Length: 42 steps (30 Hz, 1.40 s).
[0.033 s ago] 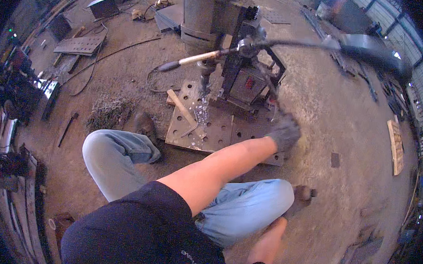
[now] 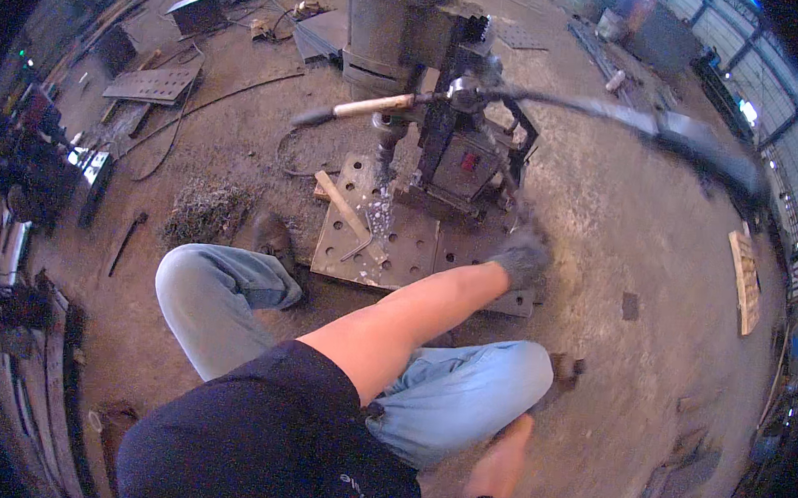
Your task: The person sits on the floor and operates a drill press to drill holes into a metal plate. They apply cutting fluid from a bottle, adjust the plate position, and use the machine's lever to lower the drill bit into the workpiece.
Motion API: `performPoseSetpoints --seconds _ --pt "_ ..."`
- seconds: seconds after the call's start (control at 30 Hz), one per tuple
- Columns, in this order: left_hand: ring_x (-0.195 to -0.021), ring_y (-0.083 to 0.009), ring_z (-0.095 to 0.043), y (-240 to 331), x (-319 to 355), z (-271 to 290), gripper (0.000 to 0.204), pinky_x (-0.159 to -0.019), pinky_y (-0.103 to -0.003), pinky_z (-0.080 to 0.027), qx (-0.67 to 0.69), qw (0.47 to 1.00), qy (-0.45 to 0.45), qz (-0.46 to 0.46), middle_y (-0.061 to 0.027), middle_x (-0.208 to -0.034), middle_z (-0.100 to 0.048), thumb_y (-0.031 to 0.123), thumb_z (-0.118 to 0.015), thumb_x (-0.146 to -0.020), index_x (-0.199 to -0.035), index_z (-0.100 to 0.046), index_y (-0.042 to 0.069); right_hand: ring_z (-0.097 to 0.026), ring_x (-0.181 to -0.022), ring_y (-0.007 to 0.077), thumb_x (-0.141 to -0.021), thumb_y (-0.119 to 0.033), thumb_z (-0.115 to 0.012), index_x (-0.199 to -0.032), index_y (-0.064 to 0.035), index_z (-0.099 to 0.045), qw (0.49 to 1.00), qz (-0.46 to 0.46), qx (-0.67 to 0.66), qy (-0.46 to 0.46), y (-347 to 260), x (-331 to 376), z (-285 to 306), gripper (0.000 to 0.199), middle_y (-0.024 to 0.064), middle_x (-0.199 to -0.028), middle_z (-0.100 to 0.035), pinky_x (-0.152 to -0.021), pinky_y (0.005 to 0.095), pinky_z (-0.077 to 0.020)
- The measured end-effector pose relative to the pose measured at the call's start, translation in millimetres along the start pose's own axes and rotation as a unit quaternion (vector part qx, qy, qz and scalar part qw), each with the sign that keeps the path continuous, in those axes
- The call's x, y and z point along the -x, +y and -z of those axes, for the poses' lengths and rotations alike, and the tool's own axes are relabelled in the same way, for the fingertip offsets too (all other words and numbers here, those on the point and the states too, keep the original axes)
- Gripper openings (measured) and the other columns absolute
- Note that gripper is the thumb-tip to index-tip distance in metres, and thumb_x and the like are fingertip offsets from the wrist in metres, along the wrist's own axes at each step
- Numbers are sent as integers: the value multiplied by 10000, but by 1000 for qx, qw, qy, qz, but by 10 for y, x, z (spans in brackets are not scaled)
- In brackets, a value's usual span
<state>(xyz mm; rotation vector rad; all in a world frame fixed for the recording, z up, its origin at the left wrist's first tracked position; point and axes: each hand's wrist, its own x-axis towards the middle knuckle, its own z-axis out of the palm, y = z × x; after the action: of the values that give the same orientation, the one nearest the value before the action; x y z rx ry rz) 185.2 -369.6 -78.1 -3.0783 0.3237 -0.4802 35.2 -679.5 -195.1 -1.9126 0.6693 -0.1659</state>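
Head-worn fisheye view, facing down.
Viewpoint: above the black shirt (image 2: 247, 433), behind the left hand (image 2: 520, 257). The shirt lies nearest the lens; the dark machine (image 2: 461, 165) stands farther, beyond the hand.

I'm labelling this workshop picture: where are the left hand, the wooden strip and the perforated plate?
Left hand (image 2: 521, 259): head view, middle of the blurred hand.
Wooden strip (image 2: 344, 207): head view, middle of its length.
Perforated plate (image 2: 404, 252): head view, bare surface between holes.

Place: metalworking workshop
Landmark: drilling machine (image 2: 395, 36)
Metal shavings (image 2: 205, 215): left of the machine
Holed plate (image 2: 408, 252): beneath it
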Motion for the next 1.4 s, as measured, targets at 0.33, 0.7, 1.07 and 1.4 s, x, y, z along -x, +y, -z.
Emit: performPoseSetpoints --seconds 0.33,0.7,1.07,1.4 --pt "-1211 -318 -626 -1043 1466 -383 386 -1077 -438 -445 200 973 56 105 -131 -1259 -703 155 -545 -927 -1301 -606 79 -570 -1207 270 -1078 -334 -465 -1408 -9 -514 994 -76 -80 24 -23 528 296 466 158 -1351 -577 -1033 412 -457" --pt "-1233 -288 -610 -1081 1619 -574 514 -1153 -371 -409 564 783 3 262 -124 -1296 -678 117 -511 -957 -1468 -505 59 -573 -1243 227 -1039 -352 -558 -1493 -24 -494 863 490 -48 -114 -3823 983 567 563 129 -1436 -557 -1034 372 -470" --pt "-908 -401 -693 -1612 2305 412 275 -809 -512 -548 345 845 154 380 -159 -964 -716 340 -661 -919 -1071 -730 122 -606 -806 163 -917 -262 -725 -1542 -87 -452 825 245 327 -390 -3965 1022 168 705 73 -1061 -650 -716 317 -525" --pt "-930 -419 -686 -1725 3254 -136 438 -798 -528 -546 208 862 -141 441 -202 -1027 -682 487 -699 -881 -1082 -684 99 -594 -724 108 -923 -276 -713 -1353 40 -575 888 175 254 -342 -3330 885 -421 551 48 -967 -661 -621 257 -473"
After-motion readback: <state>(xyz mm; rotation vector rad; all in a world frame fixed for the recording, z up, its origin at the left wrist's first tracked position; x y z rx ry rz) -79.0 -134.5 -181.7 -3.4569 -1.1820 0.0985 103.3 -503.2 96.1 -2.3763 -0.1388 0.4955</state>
